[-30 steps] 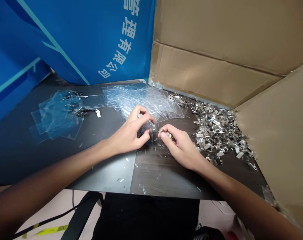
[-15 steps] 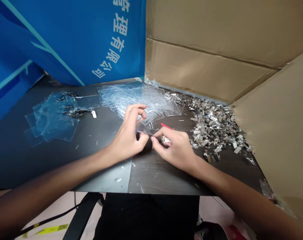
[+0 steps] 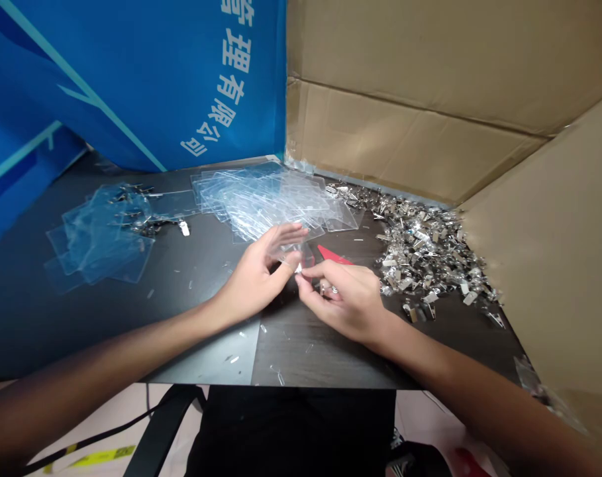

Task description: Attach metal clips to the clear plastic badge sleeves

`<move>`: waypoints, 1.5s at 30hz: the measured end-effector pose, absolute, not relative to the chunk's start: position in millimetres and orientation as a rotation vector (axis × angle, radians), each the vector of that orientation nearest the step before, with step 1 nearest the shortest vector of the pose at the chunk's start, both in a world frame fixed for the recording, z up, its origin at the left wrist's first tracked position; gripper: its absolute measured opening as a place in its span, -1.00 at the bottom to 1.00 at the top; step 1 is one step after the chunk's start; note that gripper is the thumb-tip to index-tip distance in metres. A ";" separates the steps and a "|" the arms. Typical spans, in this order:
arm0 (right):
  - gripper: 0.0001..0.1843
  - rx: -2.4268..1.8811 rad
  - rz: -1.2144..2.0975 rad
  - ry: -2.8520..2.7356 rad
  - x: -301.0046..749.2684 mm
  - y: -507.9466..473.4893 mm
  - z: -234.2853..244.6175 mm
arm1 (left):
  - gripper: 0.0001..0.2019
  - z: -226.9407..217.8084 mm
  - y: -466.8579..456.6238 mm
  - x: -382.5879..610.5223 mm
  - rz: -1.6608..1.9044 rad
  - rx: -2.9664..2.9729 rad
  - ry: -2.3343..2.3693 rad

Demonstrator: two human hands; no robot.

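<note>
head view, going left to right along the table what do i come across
Smaller spread of clear plastic sheets → left hand → right hand → main heap of metal clips. The larger sheet pile overlaps the left hand, so it's left out.

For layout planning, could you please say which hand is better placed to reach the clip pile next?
Probably the right hand, though busy: it's nearer the clip pile; the left hand holds a clear sleeve.
</note>
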State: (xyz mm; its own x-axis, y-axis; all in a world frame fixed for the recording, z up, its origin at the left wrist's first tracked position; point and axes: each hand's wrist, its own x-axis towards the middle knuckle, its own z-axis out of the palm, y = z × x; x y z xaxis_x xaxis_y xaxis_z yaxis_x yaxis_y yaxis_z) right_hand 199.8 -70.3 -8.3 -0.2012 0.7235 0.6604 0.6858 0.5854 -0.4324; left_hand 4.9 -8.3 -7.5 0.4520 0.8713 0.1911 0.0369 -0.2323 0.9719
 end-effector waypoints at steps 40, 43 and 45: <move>-0.81 -1.258 0.124 -1.907 191.2 -69.7 -18.1 | -0.51 -26.7 -12.0 12.4 0.878 1.654 0.673; -0.82 -1.254 0.244 -1.837 190.4 -70.4 -15.2 | -0.47 -26.1 -11.7 11.3 0.857 1.672 0.684; -0.84 -1.267 0.411 -1.757 190.7 -70.1 -10.9 | -0.50 -22.8 -10.5 11.0 0.847 1.641 0.723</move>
State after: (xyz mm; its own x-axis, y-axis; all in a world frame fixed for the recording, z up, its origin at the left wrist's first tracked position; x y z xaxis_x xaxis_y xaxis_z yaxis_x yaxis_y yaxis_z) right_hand 190.7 -70.1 -10.9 -0.0669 0.8793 0.4715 0.5788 0.4191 -0.6995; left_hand 11.0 -10.5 -22.8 0.5580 0.8141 0.1612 0.0315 -0.2149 0.9761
